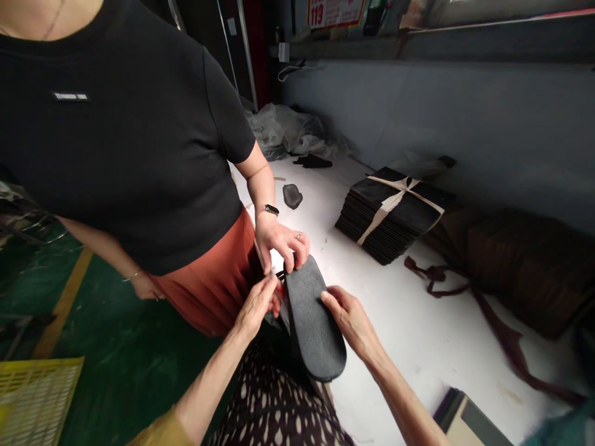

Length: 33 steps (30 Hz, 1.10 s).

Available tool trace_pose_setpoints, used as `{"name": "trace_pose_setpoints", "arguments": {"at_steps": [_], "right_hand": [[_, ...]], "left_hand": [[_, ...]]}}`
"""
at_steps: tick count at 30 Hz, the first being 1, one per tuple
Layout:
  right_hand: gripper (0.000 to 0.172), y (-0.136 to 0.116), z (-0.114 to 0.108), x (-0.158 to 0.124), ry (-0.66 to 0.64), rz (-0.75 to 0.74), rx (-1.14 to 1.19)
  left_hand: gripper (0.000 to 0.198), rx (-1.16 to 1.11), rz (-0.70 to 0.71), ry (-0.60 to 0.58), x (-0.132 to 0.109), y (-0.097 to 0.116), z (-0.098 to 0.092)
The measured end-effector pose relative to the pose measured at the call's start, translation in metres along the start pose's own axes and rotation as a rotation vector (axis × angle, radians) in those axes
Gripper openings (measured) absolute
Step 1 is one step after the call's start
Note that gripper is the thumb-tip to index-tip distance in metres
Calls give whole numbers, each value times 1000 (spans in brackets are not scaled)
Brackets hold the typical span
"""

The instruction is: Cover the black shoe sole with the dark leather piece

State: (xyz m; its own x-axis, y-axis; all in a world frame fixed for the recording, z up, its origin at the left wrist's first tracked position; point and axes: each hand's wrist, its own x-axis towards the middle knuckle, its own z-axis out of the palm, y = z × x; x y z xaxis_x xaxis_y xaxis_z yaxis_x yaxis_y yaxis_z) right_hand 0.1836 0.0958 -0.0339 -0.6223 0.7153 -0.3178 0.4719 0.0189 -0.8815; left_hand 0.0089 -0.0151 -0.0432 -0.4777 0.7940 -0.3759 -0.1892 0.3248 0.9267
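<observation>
A long black piece with rounded ends and a grained, leather-like surface (315,322) slants across the middle, over the table's near edge. My right hand (351,316) grips its right side, thumb on top and fingers beneath. Beside its upper left edge, my left hand (259,303) is closed, its fingertips pinched together. Something red shows by those fingers, too small to name. A co-worker's hand (282,243), with a ring and a dark wristband, touches the far end of the black piece, close to my left fingertips.
The co-worker in a black shirt (116,136) stands at the left. On the white table (381,334) lie a tied stack of black sheets (388,214), a black scrap (292,196), plastic bags (297,130) and a brown strap (499,334). A yellow crate (41,396) sits at lower left.
</observation>
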Motion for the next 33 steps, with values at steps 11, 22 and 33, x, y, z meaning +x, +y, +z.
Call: {"name": "trace_pose_setpoints", "arguments": {"at_steps": [11, 22, 33], "right_hand": [[48, 7, 20, -3, 121, 18, 54], [45, 18, 13, -59, -70, 144, 43], [43, 1, 36, -64, 18, 2, 497]], "left_hand": [[46, 26, -15, -71, -20, -11, 27], [49, 77, -26, -59, -30, -7, 28], [53, -111, -150, -141, -81, 0, 41]]}}
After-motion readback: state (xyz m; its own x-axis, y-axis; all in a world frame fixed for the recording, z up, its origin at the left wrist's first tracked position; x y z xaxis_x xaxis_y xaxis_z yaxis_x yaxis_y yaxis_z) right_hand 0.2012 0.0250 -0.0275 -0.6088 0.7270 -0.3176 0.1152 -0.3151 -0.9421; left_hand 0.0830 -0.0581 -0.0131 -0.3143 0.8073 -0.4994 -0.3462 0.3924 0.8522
